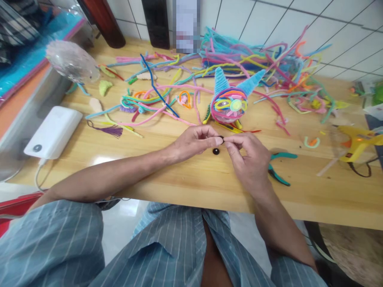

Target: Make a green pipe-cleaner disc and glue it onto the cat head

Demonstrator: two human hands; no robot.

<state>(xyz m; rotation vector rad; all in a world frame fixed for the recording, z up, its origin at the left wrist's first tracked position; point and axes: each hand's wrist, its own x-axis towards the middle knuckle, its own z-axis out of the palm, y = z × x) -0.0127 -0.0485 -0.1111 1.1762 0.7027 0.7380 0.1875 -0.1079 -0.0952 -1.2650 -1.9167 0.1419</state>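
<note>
My left hand point(194, 142) and my right hand point(249, 159) meet over the wooden table point(185, 175), both pinching a small black bead point(220, 139) between their fingertips. A second black bead point(216, 151) lies on the table just below them. Right behind the hands stands a round figure point(229, 104) wound from colourful pipe cleaners, with two blue pointed ears.
A heap of loose pipe cleaners point(263, 67) covers the back of the table. Teal-handled pliers point(279, 169) lie right of my right hand, a yellow glue gun point(357, 143) further right. A white power bank point(54, 131) and a clear ball point(72, 61) sit at left.
</note>
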